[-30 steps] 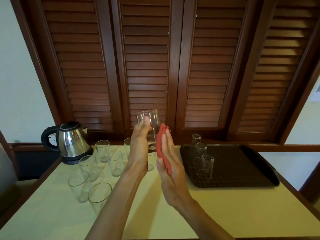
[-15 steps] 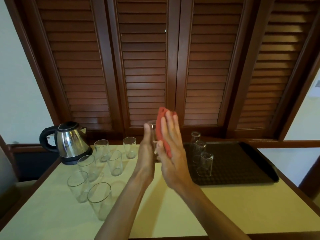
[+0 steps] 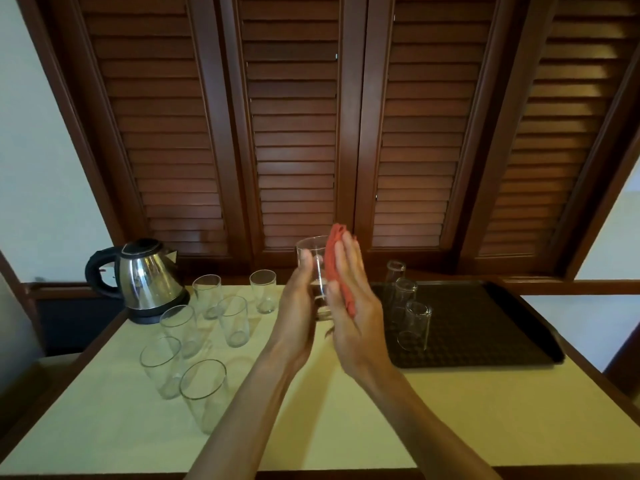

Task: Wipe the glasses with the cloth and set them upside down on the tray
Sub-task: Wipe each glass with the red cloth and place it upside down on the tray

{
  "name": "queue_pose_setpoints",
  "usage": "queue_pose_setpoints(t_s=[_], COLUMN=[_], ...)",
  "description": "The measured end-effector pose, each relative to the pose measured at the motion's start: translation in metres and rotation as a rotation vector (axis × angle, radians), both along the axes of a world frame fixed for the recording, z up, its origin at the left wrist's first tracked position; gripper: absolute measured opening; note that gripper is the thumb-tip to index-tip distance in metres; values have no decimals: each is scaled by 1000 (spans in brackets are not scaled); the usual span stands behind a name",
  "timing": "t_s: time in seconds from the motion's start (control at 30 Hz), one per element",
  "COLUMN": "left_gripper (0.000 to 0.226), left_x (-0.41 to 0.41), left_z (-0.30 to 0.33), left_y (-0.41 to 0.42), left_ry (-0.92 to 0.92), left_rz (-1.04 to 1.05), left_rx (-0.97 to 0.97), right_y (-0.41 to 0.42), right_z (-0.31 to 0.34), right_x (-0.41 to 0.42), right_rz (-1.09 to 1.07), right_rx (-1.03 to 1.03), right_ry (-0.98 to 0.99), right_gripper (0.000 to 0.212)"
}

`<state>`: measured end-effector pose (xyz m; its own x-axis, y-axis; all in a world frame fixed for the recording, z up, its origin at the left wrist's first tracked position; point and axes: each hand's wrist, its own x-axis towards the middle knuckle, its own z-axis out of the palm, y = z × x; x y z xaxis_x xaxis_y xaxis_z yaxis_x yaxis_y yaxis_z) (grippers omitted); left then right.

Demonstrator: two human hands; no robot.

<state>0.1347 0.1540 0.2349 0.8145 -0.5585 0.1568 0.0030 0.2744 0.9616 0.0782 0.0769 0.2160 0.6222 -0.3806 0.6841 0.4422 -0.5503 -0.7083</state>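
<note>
Cloth (image 3: 335, 258) lower; three glasses (image 3: 414, 323) on tray (image 3: 491, 327)

Kettle, tabletop and shuttered doors in my feed.

I see a steel electric kettle (image 3: 147, 281) with a black handle and base standing upright at the far left corner of the pale yellow tabletop (image 3: 346, 427), which has a dark wooden edge. Behind it runs a row of dark brown louvred wooden shutters (image 3: 294, 133), closed, filling most of the back. Pale wall (image 3: 38, 168) shows to the left of them, and more on the right.
</note>
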Motion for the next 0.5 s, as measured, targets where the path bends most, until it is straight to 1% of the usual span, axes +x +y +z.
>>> queue_pose_setpoints(t_s=[0.03,0.07,0.13,0.17,0.2,0.23,0.3,0.33,0.4,0.47,0.5], left_gripper=[60,58,59,61,61,60,54,54,59,69,69], left_x=[-4,-4,5,11,14,14,9,6,9,17,20], left_z=[-3,-2,1,4,7,6,3,2,6,15,18], left_y=[0,1,4,6,8,8,4,1,0,2,3], left_ry=[1,13,78,108,118,102,53,45,91,114,100], left_rz=[-15,-26,-16,13,33,50,55,45,40,43,76], left_rx=[1,-15,-104,-147,-169,-163,-86,-52,-46,-111,-131], right_y=[-2,-1,5,8,7,3,-4,-5,4,9,9], right_z=[10,13,-5,-17,-25,-26,-9,2,4,-17,-25], right_x=[2,1,-6,-11,-13,-11,1,4,5,-2,-8], right_rz=[-11,-15,39,85,117,132,84,38,4,39,70], right_rx=[29,-7,-164,-202,-188,-119,39,50,-50,-147,-150], right_ry=[8,3,-15,-25,-38,-46,-48,-58,-54,-27,-17], right_gripper=[58,58,59,60,60,59,57,57,57,59,60])
